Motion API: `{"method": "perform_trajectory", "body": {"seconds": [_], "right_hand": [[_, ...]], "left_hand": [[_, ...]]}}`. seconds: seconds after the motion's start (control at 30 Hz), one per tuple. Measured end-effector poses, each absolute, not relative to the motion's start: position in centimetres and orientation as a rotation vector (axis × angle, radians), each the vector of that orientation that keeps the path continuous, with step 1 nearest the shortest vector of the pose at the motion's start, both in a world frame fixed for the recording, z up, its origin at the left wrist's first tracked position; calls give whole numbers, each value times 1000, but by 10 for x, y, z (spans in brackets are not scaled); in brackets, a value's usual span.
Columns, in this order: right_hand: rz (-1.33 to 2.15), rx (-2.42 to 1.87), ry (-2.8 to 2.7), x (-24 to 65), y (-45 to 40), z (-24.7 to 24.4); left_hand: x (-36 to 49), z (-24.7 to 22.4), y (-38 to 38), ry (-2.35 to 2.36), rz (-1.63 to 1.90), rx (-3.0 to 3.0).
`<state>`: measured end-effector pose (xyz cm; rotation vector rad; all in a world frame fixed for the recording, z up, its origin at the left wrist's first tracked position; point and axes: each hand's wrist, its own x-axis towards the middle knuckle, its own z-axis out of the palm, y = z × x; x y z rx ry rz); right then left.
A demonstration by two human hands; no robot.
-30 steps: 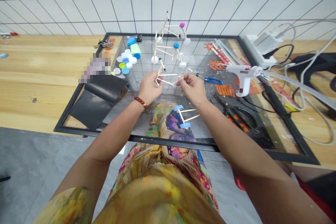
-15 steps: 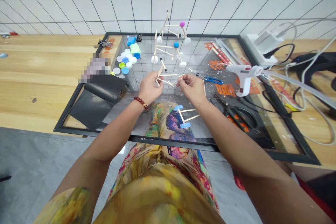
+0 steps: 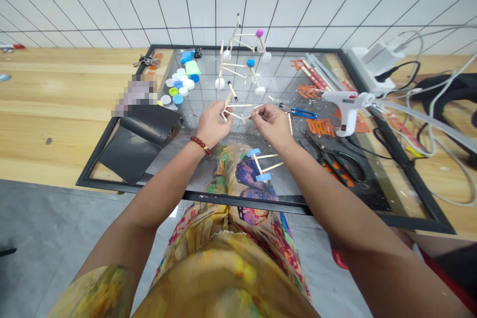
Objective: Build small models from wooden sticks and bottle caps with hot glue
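Observation:
My left hand (image 3: 213, 123) is closed round one end of a small frame of thin wooden sticks (image 3: 241, 106), which has a dark-tipped crossbar (image 3: 232, 91) at its top. With thumb and fingers pinched, my right hand (image 3: 274, 121) holds a thin wooden stick (image 3: 249, 117) against the frame's right end; the joint is too small to make out. Beyond my hands stand two finished-looking stick tricycles, one with a blue cap seat (image 3: 251, 63), the other with a magenta seat (image 3: 259, 33). Nearer me lies a stick piece with two light-blue cap wheels (image 3: 263, 177), partly behind my right forearm.
Bottle caps (image 3: 182, 91) and black sheets (image 3: 139, 144) lie at left. At right are a white glue gun (image 3: 346, 109), blue snips (image 3: 303, 113), black-handled scissors (image 3: 348, 166), a power strip (image 3: 368, 67) and trailing cables. A black-framed glass board (image 3: 238, 200) lies under everything.
My right hand and its stick have shifted very slightly, tilting the stick at the frame's right end. My left hand keeps its hold; the rest is unchanged.

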<state>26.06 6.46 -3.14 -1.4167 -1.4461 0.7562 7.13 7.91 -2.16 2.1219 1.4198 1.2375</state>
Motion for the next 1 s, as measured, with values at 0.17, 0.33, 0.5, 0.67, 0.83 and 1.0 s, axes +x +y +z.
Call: {"method": "perform_trajectory", "body": {"seconds": [0.17, 0.33, 0.5, 0.67, 0.83, 1.0], "right_hand": [[774, -1371, -1544, 260, 64, -33], [705, -1372, -1684, 261, 61, -31], [691, -1392, -1685, 261, 59, -29], [717, -1377, -1614, 261, 59, -29], [663, -1402, -1545, 261, 62, -30], [671, -1429, -1537, 262, 62, -31]], "left_hand": [[72, -22, 80, 1402, 1234, 2134], [72, -21, 80, 1416, 1218, 2127], [72, -22, 79, 1402, 1225, 2133], [72, -23, 80, 1408, 1226, 2113], [72, -22, 80, 1420, 1223, 2090], [73, -20, 79, 1396, 1258, 2109]]}}
